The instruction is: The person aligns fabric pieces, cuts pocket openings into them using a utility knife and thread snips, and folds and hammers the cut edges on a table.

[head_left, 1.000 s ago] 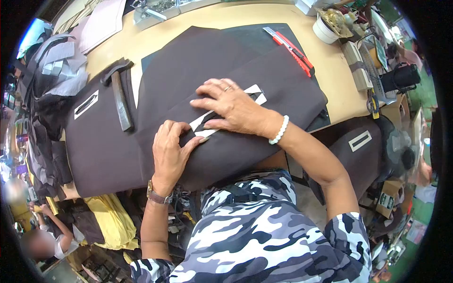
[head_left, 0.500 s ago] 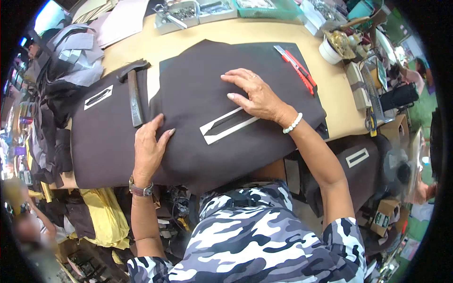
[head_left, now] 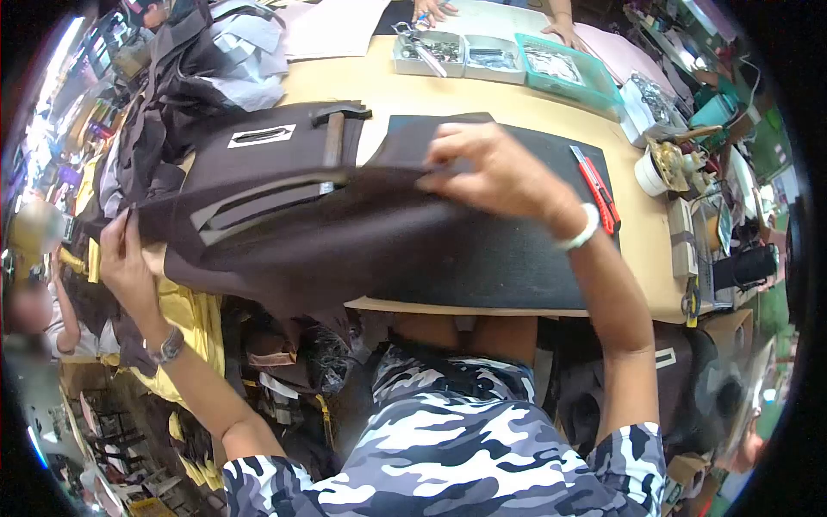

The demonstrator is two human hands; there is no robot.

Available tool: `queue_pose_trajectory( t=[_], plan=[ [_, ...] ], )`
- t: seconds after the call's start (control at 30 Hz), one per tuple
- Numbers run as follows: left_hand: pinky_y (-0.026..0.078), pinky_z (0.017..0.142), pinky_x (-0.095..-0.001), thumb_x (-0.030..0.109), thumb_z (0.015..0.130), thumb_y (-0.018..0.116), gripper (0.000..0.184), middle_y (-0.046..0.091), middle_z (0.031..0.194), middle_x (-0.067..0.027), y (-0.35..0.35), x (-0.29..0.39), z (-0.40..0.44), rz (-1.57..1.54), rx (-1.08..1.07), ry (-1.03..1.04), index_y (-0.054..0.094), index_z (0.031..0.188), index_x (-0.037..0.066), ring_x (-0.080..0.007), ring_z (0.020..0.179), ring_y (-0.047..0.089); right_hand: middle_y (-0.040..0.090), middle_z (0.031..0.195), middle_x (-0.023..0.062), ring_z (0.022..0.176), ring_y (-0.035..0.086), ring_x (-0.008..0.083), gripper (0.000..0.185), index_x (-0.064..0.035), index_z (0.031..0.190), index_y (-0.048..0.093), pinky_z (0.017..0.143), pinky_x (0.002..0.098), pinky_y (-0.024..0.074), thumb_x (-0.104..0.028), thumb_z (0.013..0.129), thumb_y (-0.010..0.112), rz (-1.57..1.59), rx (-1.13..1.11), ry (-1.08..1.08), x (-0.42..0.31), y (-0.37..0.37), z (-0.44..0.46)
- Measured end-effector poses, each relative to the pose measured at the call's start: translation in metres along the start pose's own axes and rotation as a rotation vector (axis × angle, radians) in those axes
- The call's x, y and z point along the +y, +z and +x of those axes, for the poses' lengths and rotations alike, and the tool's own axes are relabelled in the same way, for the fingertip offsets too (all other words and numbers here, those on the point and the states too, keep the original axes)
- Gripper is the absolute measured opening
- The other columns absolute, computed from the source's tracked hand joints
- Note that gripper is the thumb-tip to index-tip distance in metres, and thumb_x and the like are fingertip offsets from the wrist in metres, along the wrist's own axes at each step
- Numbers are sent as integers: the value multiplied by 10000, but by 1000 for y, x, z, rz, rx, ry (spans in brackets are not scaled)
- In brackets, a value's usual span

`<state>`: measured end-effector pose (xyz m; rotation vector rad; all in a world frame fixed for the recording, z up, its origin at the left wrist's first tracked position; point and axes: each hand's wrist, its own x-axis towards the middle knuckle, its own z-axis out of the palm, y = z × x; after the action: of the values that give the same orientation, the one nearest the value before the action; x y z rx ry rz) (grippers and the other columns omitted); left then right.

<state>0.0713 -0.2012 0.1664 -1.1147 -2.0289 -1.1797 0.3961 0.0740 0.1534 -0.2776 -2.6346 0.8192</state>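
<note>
1. Cloth (head_left: 370,250) raised, runs from over mat's (head_left: 517,267) left part to well left of mat; pale-framed slot (head_left: 209,226) visible on it.
2. Left hand (head_left: 129,267) left of mat, fingers pinching cloth's left edge.
3. Right hand (head_left: 500,172) above mat, blurred; fingers pinching cloth's right end.
4. Hammer (head_left: 333,138) left of mat, on second panel (head_left: 215,168), partly behind cloth.
5. Cutter (head_left: 596,189) at mat's right edge; any lettering too small to read.
6. Teal tray (head_left: 568,94) on tabletop (head_left: 642,258), beyond mat.
</note>
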Motion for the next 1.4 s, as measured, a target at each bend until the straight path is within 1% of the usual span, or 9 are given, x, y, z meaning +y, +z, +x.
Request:
queue_pose_trajectory(
  t=[0.1, 0.2, 0.4, 0.67, 0.77, 0.8, 1.0, 1.13, 1.4],
  plan=[
    [460, 752, -300, 49, 865, 573, 145, 623, 878, -113, -48, -56, -47, 265, -170, -144, 625, 950, -56, -183, 804, 593, 572, 917, 178, 796, 588, 331, 163, -8, 833, 580, 721, 409, 486, -133, 740, 630, -73, -56, -203, -35, 78, 1],
    [463, 742, -332, 51, 823, 595, 142, 647, 882, -152, -114, -120, -132, 494, -454, -373, 641, 930, -30, -233, 789, 612, 618, 892, 238, 834, 625, 390, 232, -4, 931, 579, 730, 464, 509, -166, 765, 579, 70, -652, -143, -77, 169, -10],
    [470, 782, -331, 66, 854, 556, 195, 650, 962, -158, -217, -90, -142, 791, -589, -659, 633, 1003, -34, -223, 840, 627, 621, 771, 260, 802, 619, 423, 306, 19, 1065, 516, 677, 492, 494, -169, 837, 594, 678, -911, -443, -190, 235, -19],
    [481, 786, -326, 72, 882, 519, 236, 643, 1021, -156, -190, -50, 5, 12, -72, -436, 613, 1061, -48, -218, 851, 635, 520, 630, 205, 595, 542, 401, 192, 20, 884, 479, 534, 423, 443, -54, 749, 593, 1040, -175, -474, -203, 131, 55],
    [488, 765, -306, 99, 897, 506, 255, 641, 1042, -134, -144, -120, 54, 39, -106, -298, 608, 1077, -51, -184, 864, 626, 625, 851, 116, 801, 595, 150, 238, 23, 1039, 549, 709, 282, 484, -14, 805, 574, 929, -27, -224, -151, 115, 78],
    [492, 743, -288, 124, 905, 502, 267, 641, 1048, -113, -126, -157, 67, 82, -139, -217, 608, 1078, -50, -151, 874, 615, 611, 832, 237, 757, 628, 266, 277, 61, 990, 544, 682, 361, 492, -14, 723, 533, 972, 112, -188, -128, 127, 87],
    [443, 756, -245, 208, 815, 653, 417, 620, 972, -46, 51, -172, 68, -152, -242, -561, 575, 1152, -26, -108, 849, 555, 633, 989, 182, 854, 622, 246, 350, -5, 1176, 491, 796, 362, 476, -72, 838, 551, 602, 247, 300, 7, 158, 104],
    [304, 1057, -327, 165, 778, 662, 687, 421, 1346, -248, 140, -186, 57, -214, -342, -494, 327, 1319, -92, -268, 1268, 410, 604, 1059, 262, 1000, 599, 343, 415, -12, 1217, 455, 889, 391, 444, -100, 827, 565, 403, 314, 391, 51, 163, 118],
    [288, 1074, -349, 149, 749, 609, 794, 356, 1372, -295, 231, -199, 100, 10, -364, -365, 193, 1393, -57, -358, 1293, 357, 568, 1140, 275, 1060, 547, 427, 492, -30, 1247, 435, 919, 434, 427, -151, 800, 599, 229, 443, 554, 83, 150, 170]
  ],
)
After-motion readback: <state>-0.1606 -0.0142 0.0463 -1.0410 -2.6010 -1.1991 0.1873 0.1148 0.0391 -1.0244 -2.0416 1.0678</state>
